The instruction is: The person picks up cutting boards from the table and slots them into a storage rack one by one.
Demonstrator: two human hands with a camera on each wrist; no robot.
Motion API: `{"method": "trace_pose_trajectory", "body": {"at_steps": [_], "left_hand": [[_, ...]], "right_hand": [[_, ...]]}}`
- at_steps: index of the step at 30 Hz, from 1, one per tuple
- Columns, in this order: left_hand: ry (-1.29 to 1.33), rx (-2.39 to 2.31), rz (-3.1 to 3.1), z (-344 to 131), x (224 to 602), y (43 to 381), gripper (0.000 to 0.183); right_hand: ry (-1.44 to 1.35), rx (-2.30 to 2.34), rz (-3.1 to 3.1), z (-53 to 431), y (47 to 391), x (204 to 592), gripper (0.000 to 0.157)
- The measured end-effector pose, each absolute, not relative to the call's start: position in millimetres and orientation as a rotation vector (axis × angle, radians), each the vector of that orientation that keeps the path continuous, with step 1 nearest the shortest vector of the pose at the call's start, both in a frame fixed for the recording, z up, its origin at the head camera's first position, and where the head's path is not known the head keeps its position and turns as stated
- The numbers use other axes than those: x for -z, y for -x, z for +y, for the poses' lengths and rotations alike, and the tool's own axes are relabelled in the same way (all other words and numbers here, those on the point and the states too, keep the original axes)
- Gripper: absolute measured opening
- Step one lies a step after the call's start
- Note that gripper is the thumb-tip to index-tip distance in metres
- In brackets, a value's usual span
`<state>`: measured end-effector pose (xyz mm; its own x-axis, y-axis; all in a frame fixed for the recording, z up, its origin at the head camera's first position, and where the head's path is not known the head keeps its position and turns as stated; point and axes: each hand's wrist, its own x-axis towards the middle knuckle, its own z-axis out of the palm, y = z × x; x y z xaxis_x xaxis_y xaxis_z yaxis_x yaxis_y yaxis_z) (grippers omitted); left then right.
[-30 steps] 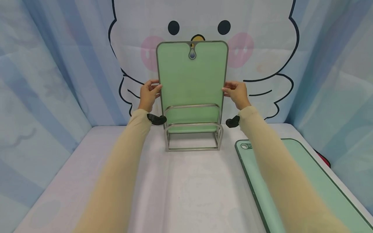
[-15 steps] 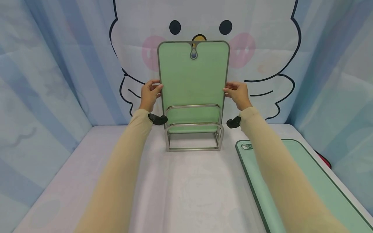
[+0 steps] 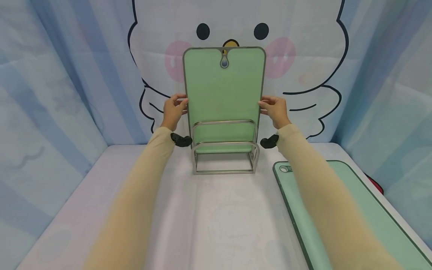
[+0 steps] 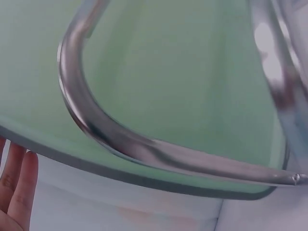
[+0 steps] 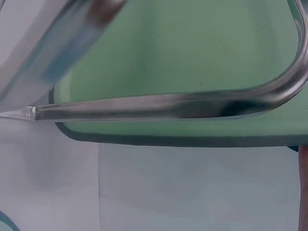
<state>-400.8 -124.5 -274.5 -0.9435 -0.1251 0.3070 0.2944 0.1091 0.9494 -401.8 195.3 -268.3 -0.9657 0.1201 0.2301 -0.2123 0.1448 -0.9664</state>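
Fingers [image 4: 21, 190] of left hand [image 3: 173, 111] and right hand [image 3: 276, 111] pinch the green board [image 3: 224, 90] by its sides, upright behind both visible loops of the metal rack [image 3: 224, 143], scarcely moved this past second, so I judge it steady.

I'm wearing long, plain, pale yellow sleeves, the left sleeve [image 3: 129, 210] and the right sleeve [image 3: 325, 198] both narrowing toward their far ends and creasing slightly at the cuffs. Beyond them my left hand [image 3: 173, 111] and right hand [image 3: 276, 111] are showing bare. At each inner wrist I'm wearing a small, rounded black attachment, one on the left wrist [image 3: 181, 140], one on the right wrist [image 3: 269, 142].
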Motion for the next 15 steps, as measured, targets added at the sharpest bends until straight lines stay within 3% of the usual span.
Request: {"method": "trace_pose_trajectory", "body": {"at_steps": [15], "left_hand": [[0.338,1.948,-2.142,-129,272,373,0.047]], "right_hand": [[-0.114,-1.852,-2.191,199,391,270,0.044]]}}
